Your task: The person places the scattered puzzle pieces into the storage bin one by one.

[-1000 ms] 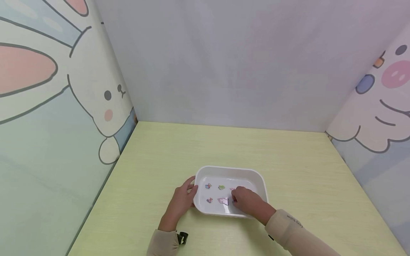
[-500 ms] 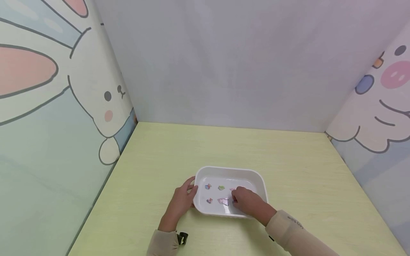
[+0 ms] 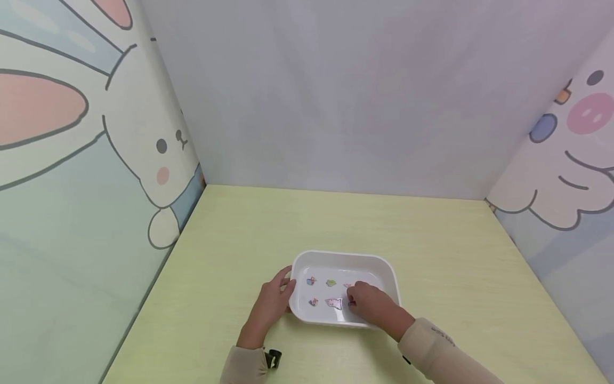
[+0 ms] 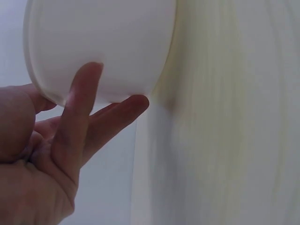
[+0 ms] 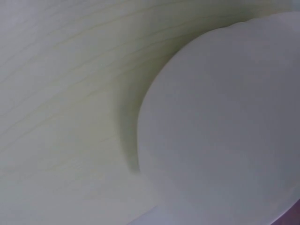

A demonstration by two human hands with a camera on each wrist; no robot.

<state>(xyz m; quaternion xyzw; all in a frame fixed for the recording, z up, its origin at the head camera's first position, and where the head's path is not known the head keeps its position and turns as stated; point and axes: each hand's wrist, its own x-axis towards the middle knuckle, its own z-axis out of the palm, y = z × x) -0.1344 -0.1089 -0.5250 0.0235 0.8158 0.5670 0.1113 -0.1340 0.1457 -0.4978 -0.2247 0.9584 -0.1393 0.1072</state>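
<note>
A white rectangular tray (image 3: 345,260) stands on the table, with small sticker-like cutouts lying in two rows on its floor. Among them are a blue-and-red one (image 3: 311,280), a green one (image 3: 331,282) and a larger shiny pink one (image 3: 333,303). My left hand (image 3: 271,302) grips the tray's left end, thumb at the rim and fingers against the outer wall, as the left wrist view shows. Inside the tray, my right hand (image 3: 374,304) has curled fingers at a small dark sticker (image 3: 352,304), mostly hidden by the fingertips. In the right wrist view only the tray's outer wall (image 5: 220,122) shows.
The pale yellow-green wood-grain table (image 3: 240,234) extends around the tray. A plain greyish-white panel (image 3: 336,96) rises at the back. Cartoon-printed panels close off the left (image 3: 57,240) and right (image 3: 551,176) sides.
</note>
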